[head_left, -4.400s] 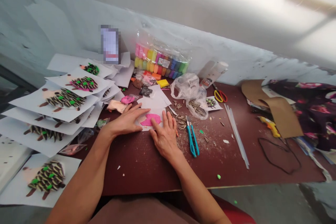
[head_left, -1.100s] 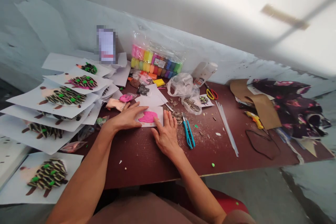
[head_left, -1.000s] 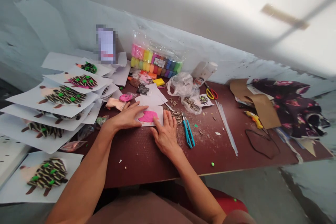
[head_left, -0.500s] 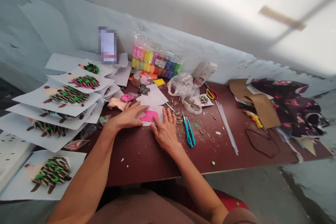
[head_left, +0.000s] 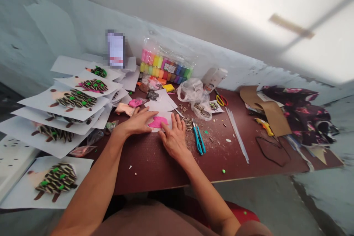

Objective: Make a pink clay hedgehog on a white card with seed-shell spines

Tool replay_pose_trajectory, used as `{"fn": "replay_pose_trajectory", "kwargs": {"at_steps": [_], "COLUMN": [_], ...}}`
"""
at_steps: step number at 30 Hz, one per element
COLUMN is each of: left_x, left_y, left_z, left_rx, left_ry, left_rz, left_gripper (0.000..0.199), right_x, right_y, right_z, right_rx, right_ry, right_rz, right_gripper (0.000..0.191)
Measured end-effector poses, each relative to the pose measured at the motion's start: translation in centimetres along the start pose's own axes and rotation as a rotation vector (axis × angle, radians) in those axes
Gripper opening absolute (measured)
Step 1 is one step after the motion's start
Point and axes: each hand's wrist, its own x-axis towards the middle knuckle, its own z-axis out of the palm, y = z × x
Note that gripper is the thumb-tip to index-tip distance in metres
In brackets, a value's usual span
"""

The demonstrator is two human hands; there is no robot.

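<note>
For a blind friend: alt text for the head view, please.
The right hand touches a pink shape on a white card; the left hand touches the card's edge. Seeds and a teal cutter lie on the maroon table; hedgehog pictures are stacked left.

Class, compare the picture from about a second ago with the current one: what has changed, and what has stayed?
The right hand seems to have edged slightly left over the pink shape; nothing was visibly taken up or let go. The camera view shifted a little. The left hand stays at the white card; the teal knife lies unmoved.
</note>
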Motion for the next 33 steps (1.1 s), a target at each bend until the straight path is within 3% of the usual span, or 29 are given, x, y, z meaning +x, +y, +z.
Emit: {"fn": "replay_pose_trajectory", "kwargs": {"at_steps": [5,11,20,33], "left_x": [0.2,0.3,0.4,0.3], "left_y": [-0.4,-0.5,-0.6,-0.4], "left_z": [0.3,0.5,0.6,0.4], "left_rx": [0.0,0.002,0.006,0.008], "left_ry": [0.002,0.026,0.036,0.017], "left_rz": [0.001,0.013,0.02,0.011], "left_gripper": [0.082,0.082,0.082,0.082], "right_x": [0.9,0.0,-0.8,-0.5], "right_y": [0.0,0.2,-0.2,-0.6], "right_z": [0.3,0.3,0.1,0.3], "right_rx": [-0.014,-0.036,-0.035,-0.014], "right_ry": [0.002,0.041,0.003,0.04], "right_rz": [-0.011,-0.017,-0.039,-0.082], "right_gripper": [0.039,0.038,0.038,0.034]}}
